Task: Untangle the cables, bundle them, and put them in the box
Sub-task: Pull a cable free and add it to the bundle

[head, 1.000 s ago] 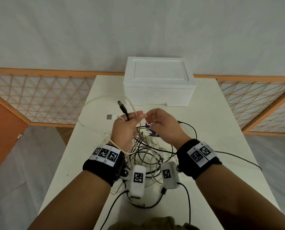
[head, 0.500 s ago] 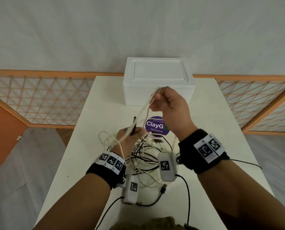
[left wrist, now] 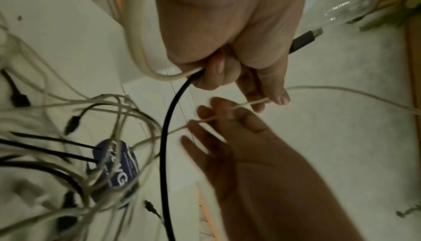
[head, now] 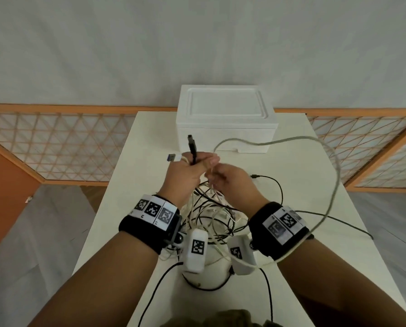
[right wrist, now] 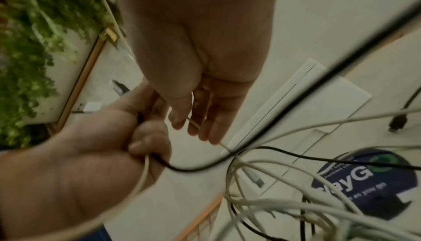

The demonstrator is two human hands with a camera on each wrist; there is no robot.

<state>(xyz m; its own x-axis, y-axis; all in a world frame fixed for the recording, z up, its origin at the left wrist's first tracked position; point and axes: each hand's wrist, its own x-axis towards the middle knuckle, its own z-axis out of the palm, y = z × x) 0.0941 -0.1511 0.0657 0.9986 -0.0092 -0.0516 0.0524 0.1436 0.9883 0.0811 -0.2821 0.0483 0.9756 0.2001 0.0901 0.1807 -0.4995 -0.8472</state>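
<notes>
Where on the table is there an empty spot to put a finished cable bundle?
Bare table shows left of the white box, and along the left edge beside the left hand. A strip right of the box also looks free. The middle is crowded: the cable tangle lies under both wrists.

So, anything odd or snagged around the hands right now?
Yes: a white cable loops wide and runs under the right hand's wristband, so it may snag. The foam box is lidded.

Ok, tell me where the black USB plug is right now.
In the head view the black USB plug sticks up from the left hand, just in front of the white foam box, beside a white plug.
</notes>
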